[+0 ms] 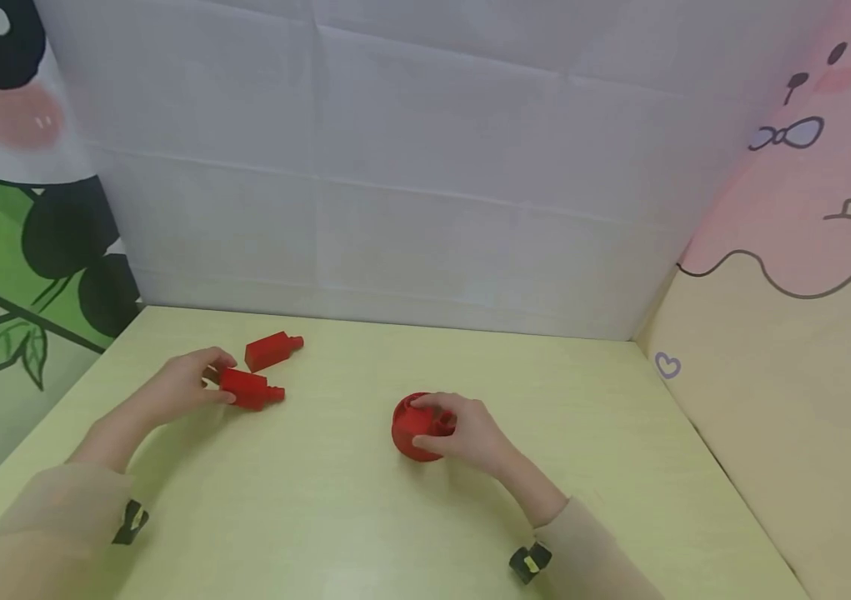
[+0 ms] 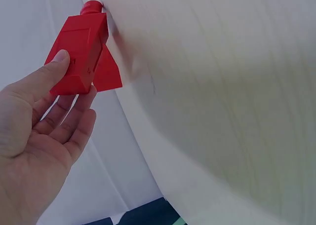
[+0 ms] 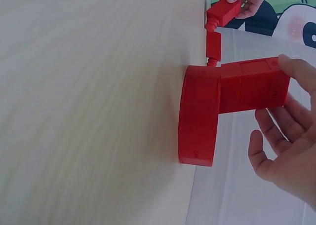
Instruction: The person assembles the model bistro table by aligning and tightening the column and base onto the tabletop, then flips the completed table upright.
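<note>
My left hand [image 1: 183, 389] pinches a red square-bodied, bottle-shaped piece [image 1: 243, 389] with a narrow round neck, its thumb lying on one face in the left wrist view. A second red bottle-shaped piece [image 1: 269, 352] lies on the table just behind it, neck towards the right. Near the table's middle, my right hand [image 1: 473, 435] pinches the upper end of a red square-sided block [image 3: 253, 84]. That block stands up from a low round red base [image 3: 198, 116], which sits on the table. How the block meets the base inside the rim is hidden.
The pale yellow tabletop [image 1: 305, 517] ends at a white cloth wall [image 1: 410, 250] at the back. Cartoon-printed panels stand on the left and the right [image 1: 785, 375]. Each sleeve carries a small black clip-like thing [image 1: 530, 562].
</note>
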`<state>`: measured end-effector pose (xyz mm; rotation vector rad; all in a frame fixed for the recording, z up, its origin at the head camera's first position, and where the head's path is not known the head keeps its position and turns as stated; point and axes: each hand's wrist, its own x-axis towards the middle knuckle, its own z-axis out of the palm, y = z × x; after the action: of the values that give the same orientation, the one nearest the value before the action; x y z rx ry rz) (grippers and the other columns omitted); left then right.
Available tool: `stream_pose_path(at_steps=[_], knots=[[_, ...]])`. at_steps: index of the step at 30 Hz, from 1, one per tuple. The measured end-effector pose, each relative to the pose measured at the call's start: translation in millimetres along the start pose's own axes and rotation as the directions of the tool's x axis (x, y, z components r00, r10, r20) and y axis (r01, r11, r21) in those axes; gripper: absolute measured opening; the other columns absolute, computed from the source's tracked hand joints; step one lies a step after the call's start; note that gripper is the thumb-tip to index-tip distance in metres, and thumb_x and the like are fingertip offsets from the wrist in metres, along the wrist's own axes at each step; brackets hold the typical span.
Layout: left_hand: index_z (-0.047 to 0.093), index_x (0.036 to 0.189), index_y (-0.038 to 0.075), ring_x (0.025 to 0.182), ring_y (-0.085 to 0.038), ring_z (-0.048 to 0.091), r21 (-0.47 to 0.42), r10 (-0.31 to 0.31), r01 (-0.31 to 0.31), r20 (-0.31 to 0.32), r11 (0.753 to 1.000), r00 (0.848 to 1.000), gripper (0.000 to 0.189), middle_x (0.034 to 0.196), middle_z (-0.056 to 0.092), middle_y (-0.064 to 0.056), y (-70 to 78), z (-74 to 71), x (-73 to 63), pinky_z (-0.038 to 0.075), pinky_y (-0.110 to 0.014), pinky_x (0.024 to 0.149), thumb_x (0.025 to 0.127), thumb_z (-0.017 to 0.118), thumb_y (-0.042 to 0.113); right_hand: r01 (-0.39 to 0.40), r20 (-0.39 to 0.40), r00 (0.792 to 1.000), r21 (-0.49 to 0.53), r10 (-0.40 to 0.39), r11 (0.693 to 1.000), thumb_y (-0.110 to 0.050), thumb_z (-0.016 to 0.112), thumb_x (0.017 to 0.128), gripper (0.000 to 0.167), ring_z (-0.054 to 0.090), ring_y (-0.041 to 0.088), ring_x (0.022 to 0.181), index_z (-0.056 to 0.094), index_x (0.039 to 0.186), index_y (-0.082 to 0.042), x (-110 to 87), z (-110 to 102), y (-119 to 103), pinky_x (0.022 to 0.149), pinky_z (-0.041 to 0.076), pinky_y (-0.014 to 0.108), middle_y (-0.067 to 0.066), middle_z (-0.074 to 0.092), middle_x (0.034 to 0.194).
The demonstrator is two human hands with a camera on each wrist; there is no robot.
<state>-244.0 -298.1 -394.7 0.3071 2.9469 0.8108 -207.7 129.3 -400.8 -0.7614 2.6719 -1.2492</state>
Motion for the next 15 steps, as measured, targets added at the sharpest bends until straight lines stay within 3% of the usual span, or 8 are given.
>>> stream_pose_path(at_steps=[6, 12, 15], knots=[[0.054, 0.115, -0.004, 0.093, -0.034, 0.058, -0.001, -0.007, 0.007, -0.050, 1.000, 0.999, 0.049, 0.105, 0.062, -0.020, 21.2, 0.9, -3.1, 0.055, -0.040, 0.074, 0.077, 0.077, 0.018, 0.053, 0.063, 0.997, -0.003, -0.053, 0.999, -0.027, 0.074, 0.082, 0.040, 0.057, 0.025, 0.094, 0.063, 0.120, -0.028, -1.1, -11, 10, 0.068, 0.052, 0.027, -0.004, 0.062, 0.109], [0.057, 0.113, -0.003, 0.089, -0.032, 0.057, 0.039, 0.034, -0.029, -0.116, 0.999, 0.993, 0.044, 0.102, 0.062, -0.018, 44.3, 3.4, -9.5, 0.052, -0.034, 0.070, 0.078, 0.076, 0.016, 0.142, 0.106, 0.984, -0.001, -0.141, 0.990, -0.021, 0.071, 0.084, 0.039, 0.056, 0.022, 0.095, 0.062, 0.122, -0.023, -0.4, -18, 18, 0.078, 0.051, 0.045, -0.005, 0.062, 0.109], [0.057, 0.113, -0.003, 0.088, -0.032, 0.057, 0.047, 0.059, -0.053, -0.148, 0.997, 0.987, 0.043, 0.101, 0.061, -0.018, 55.9, 4.0, -13.1, 0.050, -0.032, 0.067, 0.079, 0.075, 0.014, 0.176, 0.116, 0.978, 0.010, -0.176, 0.984, -0.020, 0.070, 0.085, 0.038, 0.058, 0.023, 0.095, 0.062, 0.122, -0.023, -0.1, -19, 22, 0.082, 0.050, 0.046, -0.005, 0.062, 0.109]])
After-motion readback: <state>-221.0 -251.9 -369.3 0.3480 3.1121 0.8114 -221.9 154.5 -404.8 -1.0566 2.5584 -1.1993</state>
